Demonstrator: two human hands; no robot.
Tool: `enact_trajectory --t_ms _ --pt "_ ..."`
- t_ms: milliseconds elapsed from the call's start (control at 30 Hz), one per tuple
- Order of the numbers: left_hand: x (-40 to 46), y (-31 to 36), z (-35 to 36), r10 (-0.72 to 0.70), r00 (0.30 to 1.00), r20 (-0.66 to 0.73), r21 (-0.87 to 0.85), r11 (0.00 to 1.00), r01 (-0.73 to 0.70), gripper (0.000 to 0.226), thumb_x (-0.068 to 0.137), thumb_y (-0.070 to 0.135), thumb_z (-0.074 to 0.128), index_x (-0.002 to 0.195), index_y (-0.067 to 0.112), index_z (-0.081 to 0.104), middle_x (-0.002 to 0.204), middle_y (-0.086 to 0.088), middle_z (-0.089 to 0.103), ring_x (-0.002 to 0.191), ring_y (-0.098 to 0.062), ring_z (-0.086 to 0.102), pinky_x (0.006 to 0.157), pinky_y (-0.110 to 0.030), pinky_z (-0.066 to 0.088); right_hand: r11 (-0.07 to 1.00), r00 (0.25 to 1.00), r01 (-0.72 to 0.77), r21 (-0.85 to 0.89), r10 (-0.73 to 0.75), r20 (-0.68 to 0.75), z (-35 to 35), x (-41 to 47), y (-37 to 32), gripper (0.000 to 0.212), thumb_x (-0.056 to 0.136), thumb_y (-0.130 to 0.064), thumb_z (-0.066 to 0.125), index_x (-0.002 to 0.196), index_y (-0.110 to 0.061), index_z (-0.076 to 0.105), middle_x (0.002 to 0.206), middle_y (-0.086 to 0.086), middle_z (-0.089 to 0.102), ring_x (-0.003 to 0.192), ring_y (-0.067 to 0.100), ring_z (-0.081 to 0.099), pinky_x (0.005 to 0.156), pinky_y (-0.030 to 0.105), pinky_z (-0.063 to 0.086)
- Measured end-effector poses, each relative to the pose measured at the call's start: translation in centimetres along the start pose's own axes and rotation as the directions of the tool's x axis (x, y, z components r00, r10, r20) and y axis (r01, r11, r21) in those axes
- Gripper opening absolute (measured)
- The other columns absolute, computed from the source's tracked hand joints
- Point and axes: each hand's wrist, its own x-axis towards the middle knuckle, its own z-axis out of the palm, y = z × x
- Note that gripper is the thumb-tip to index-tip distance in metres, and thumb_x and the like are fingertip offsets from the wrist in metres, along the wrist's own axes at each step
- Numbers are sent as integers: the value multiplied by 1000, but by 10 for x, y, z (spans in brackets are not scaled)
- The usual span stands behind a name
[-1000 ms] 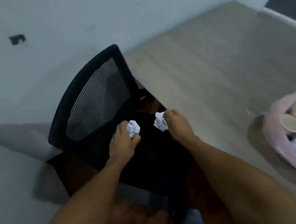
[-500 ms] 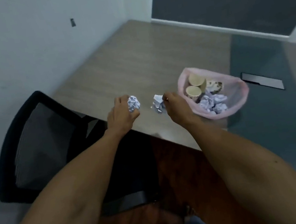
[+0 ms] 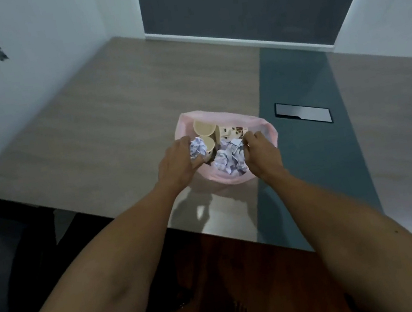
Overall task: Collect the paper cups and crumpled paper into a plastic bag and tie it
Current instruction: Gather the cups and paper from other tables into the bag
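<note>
Holding a ball of crumpled paper in each hand, a person leans over a table (image 3: pixel 93 135) and brings both hands to the open mouth of a pink plastic bag (image 3: pixel 232 177) that sits near the table's front edge. The left hand (image 3: pixel 176 164) has its fingers and thumb curled round one paper ball (image 3: pixel 197 148), poised over the bag's left rim just beside two paper cups (image 3: pixel 204 128) standing mouth-up inside. The right hand (image 3: pixel 261 153) pinches a second crumpled paper (image 3: pixel 235 143) at its fingertips over the bag's right side, close above the wads already heaped within (image 3: pixel 223 161). The bag lies directly ahead of the person and straight below both hands, its mouth spread wide from left to right, so each hand hangs over its own half of the opening and neither is plainly the nearer. To judge from this, the papers need only be let go to fall inside, the left one perhaps landing on the cups rather than between them. The bag's soft rim sags and could fold inward under a careless drop. A dark strip runs down the table to the right, with a metal cable hatch (image 3: pixel 303 116) set in it just beyond the bag. The bag is not yet tied
</note>
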Motion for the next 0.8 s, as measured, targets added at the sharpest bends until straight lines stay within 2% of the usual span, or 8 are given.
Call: enact_trajectory --t_ms 167,267,400,500,633,733,800 --pt "33 34 48 12 999 41 -40 999 -10 45 92 42 65 127 20 49 122 -5 59 109 -30 58 84 -45 50 996 997 -52 -66 55 59 4 30 47 14 102 -20 47 109 -11 55 111 10 61 88 36 64 73 42 51" --pt "47 50 72 47 998 42 -39 998 -46 51 93 43 64 135 19 48 121 -6 62 108 -30 59 84 -44 50 991 996 -58 -119 65 63 8 45 66 12 98 -13 50 109 -10 55 108 13 62 83 37 65 69 42 51" --pt "59 68 102 104 994 24 29 994 -105 49 94 49 61 130 17 51 120 -7 65 104 -29 59 86 -43 48 967 995 -63 -247 79 55 13 62 86 18 91 -3 57 109 -6 62 101 17 61 80 38 63 63 35 37" --pt "63 72 123 128 990 67 142 980 -136 52 95 46 60 137 18 48 135 -6 60 118 -29 56 97 -46 46 951 992 -37 -308 73 107 14 71 95 22 92 -6 52 108 -6 68 104 17 63 85 38 64 66 37 38" --pt "62 74 140 81 994 68 291 952 -98 57 91 38 67 142 22 45 149 -9 46 132 -32 48 107 -48 41 976 991 -29 -216 56 122 15 73 97 29 98 -23 48 108 -6 69 105 15 67 86 36 67 69 37 48" --pt "63 77 142 81 993 91 273 956 -103 67 82 40 75 140 21 46 143 -12 48 126 -35 53 104 -51 45 992 998 -6 -123 15 68 12 72 94 24 98 -24 47 104 -6 62 97 14 68 77 37 66 65 38 48" --pt "64 79 138 101 988 121 233 964 -127 72 79 39 76 142 22 45 140 -12 48 122 -36 55 100 -50 49 997 999 22 -75 -20 28 8 73 88 22 99 -24 48 104 -7 59 91 13 67 71 36 64 60 35 42"
